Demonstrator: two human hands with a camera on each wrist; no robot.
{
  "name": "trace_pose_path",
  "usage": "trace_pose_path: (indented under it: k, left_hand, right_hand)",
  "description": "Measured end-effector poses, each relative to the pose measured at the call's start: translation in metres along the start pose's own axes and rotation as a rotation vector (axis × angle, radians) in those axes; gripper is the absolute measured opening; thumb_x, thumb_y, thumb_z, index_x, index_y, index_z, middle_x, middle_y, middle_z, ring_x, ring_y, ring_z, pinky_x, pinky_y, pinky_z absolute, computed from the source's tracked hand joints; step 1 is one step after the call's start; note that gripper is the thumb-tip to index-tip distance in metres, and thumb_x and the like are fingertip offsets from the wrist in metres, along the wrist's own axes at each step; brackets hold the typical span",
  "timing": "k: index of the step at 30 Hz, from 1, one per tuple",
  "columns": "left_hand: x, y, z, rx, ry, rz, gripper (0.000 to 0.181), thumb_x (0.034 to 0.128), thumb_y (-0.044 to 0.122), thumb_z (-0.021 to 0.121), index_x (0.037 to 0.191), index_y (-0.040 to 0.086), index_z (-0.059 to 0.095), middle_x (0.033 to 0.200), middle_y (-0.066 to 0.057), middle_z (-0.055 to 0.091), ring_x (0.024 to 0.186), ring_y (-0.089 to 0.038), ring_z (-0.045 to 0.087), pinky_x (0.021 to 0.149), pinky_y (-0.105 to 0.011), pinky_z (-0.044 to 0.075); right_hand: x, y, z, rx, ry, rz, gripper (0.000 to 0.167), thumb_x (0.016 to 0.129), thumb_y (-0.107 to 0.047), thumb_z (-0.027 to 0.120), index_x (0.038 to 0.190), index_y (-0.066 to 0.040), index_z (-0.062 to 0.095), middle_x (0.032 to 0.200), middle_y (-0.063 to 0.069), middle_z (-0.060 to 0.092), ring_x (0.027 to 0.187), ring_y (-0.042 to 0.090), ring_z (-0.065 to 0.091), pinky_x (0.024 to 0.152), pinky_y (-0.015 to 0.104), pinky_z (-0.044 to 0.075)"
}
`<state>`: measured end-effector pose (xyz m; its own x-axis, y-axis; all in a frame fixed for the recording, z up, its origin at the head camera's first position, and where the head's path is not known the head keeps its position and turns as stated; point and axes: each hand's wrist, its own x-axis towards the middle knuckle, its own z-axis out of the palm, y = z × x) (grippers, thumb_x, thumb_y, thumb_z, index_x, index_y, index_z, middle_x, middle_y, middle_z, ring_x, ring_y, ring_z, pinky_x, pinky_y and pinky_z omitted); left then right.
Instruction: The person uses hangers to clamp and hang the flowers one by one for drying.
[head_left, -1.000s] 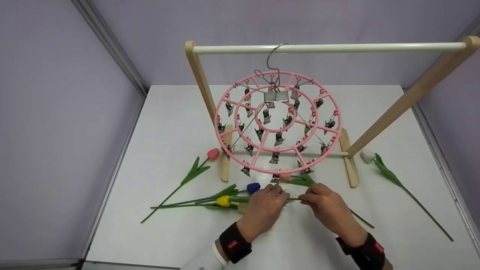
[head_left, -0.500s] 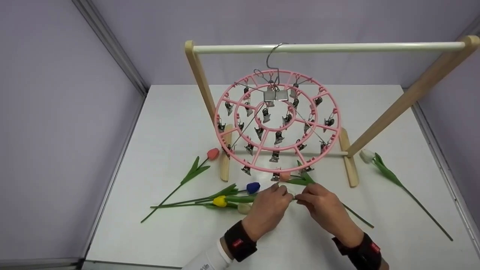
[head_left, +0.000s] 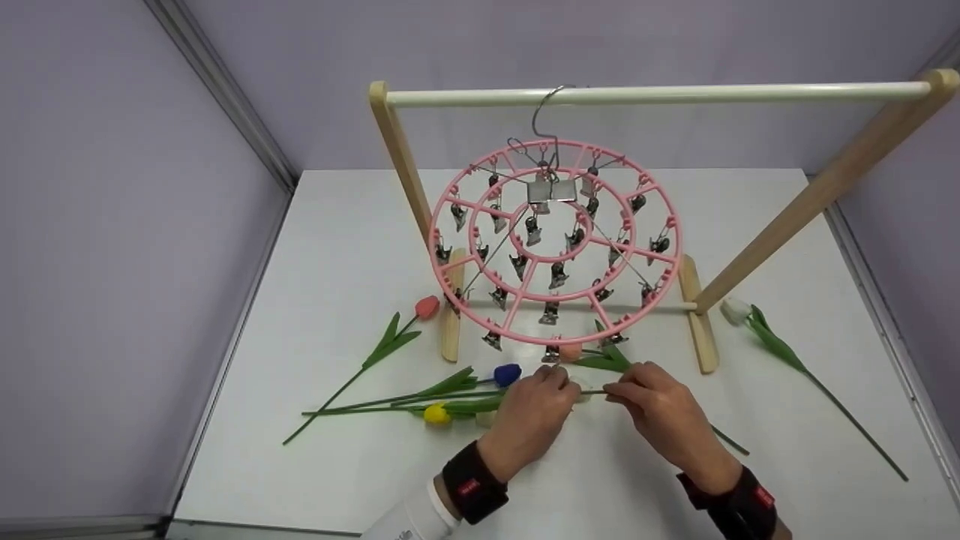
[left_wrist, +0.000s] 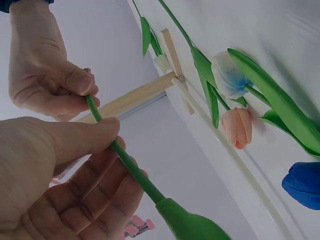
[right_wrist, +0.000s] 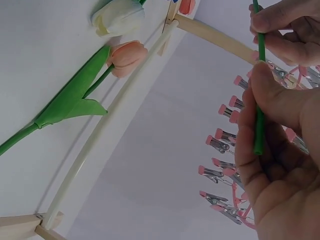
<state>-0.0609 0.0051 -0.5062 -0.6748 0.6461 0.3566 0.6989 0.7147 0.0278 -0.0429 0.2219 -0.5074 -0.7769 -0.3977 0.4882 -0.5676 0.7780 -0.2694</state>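
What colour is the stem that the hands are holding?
Green; the stem shows best in the left wrist view.

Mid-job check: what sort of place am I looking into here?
Probably a small work booth, perhaps a staged one: plain wall panels with metal strips along their edges surround a white tabletop strewn with tulips, where a wooden-framed rack stands.

Apparently a lab-like workspace. Plain walls (head_left: 90,262) with metal framing (head_left: 227,94) enclose the white surface (head_left: 337,247) beneath the fingers (left_wrist: 112,192).
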Motion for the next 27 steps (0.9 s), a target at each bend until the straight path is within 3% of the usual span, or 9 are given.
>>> trace_pose_path:
  k: [9,13,17,20,27]
  left_hand:
    - [0.007,0.006,-0.011,0.040,0.067,0.059,0.006,0.0924,0.012,0.080,0.093,0.018,0.079,0.087,0.003,0.071,0.076,-0.007,0.066,0.058,-0.016,0.051]
    - [0.006,0.007,-0.020,0.023,0.067,0.068,0.008,0.0934,0.011,0.079,0.097,0.018,0.079,0.089,0.003,0.072,0.078,-0.008,0.067,0.064,-0.016,0.054]
    - [0.002,0.006,-0.031,-0.055,0.074,0.055,0.007,0.0966,0.011,0.077,0.100,0.018,0.079,0.091,0.003,0.071,0.078,-0.008,0.067,0.067,-0.016,0.056]
    - [-0.001,0.005,-0.039,-0.127,0.122,0.043,0.008,0.0980,0.011,0.075,0.101,0.017,0.079,0.091,0.002,0.071,0.080,-0.008,0.069,0.069,-0.017,0.059]
    - [-0.007,0.001,-0.061,-0.329,0.243,0.028,0.008,0.0988,0.013,0.075,0.103,0.014,0.081,0.090,0.002,0.074,0.082,-0.008,0.071,0.072,-0.015,0.059]
  right_hand:
    - [0.004,-0.007,-0.006,0.019,0.080,-0.057,0.032,0.064,0.010,0.095,0.086,-0.009,0.081,0.081,0.001,0.063,0.076,0.008,0.058,0.066,0.018,0.050]
    - [0.005,-0.010,-0.013,0.061,0.124,-0.083,0.033,0.065,0.009,0.094,0.089,-0.008,0.081,0.083,0.001,0.064,0.077,0.011,0.056,0.068,0.020,0.048]
    - [0.004,-0.012,-0.020,0.124,0.184,-0.104,0.006,0.092,-0.011,0.081,0.097,-0.008,0.081,0.086,0.002,0.066,0.079,0.015,0.056,0.069,0.022,0.047]
    - [0.003,-0.009,-0.023,0.143,0.244,-0.124,0.030,0.106,-0.030,0.064,0.105,-0.005,0.080,0.088,0.004,0.068,0.080,0.015,0.058,0.069,0.022,0.049]
    - [0.002,0.004,-0.025,0.273,0.339,-0.053,0.035,0.101,-0.033,0.070,0.108,-0.001,0.079,0.088,0.009,0.069,0.082,0.014,0.062,0.072,0.016,0.048]
